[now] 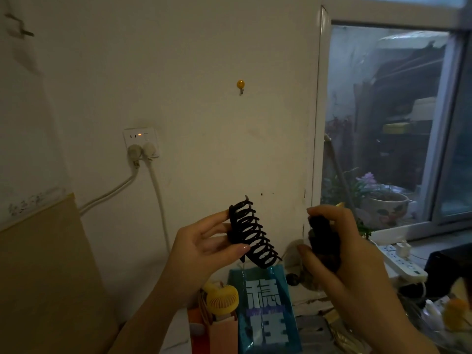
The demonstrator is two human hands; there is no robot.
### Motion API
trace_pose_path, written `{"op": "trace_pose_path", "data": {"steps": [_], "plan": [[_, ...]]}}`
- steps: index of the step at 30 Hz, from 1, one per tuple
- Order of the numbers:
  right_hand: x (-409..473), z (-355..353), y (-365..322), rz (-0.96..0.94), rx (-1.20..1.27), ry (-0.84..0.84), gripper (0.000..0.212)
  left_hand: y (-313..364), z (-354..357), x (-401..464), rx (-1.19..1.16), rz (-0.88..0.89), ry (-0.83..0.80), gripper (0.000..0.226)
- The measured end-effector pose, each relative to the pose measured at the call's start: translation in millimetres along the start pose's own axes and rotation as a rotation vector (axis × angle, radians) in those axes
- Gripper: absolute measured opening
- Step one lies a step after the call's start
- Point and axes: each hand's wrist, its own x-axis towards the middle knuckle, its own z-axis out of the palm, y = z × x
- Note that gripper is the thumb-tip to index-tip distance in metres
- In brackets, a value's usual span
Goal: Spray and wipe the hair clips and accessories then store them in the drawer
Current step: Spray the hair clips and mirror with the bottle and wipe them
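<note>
The left hand (201, 247) pinched a black claw clip (251, 236) by one end, teeth toward the wall (204, 111). Just beside it, the right hand (342, 254) gripped a dark bottle (323, 241), forefinger curled on top.

the black hair clip (251, 235) looks like matt plastic, smooth along its curved teeth. the teal bag (265, 310) below it is glossy and slick. the yellow fan (221, 298) is smooth plastic. the wall (204, 60) is flat matt paint, scuffed in places.
</note>
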Motion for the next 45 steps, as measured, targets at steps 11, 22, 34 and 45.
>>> {"op": "trace_pose_path", "data": {"steps": [11,22,34,45], "plan": [[15.4,6.6,12.4,-0.061,-0.026,-0.072,0.05,2.8,-1.5,-3.3,0.214,0.11,-0.039,0.06],[3.4,10.9,23.6,0.089,0.123,0.016,0.041,0.0,1.2,-4.3,0.108,0.024,-0.035,0.059],[-44.7,39.6,36.9,0.24,0.538,-0.096,0.077,-23.7,18.1,-20.0,-0.031,-0.142,-0.013,0.052],[-79.8,47.2,49.3,0.364,0.499,-0.078,0.066,-44.6,32.0,-38.5,-0.034,-0.218,-0.04,0.057]]}}
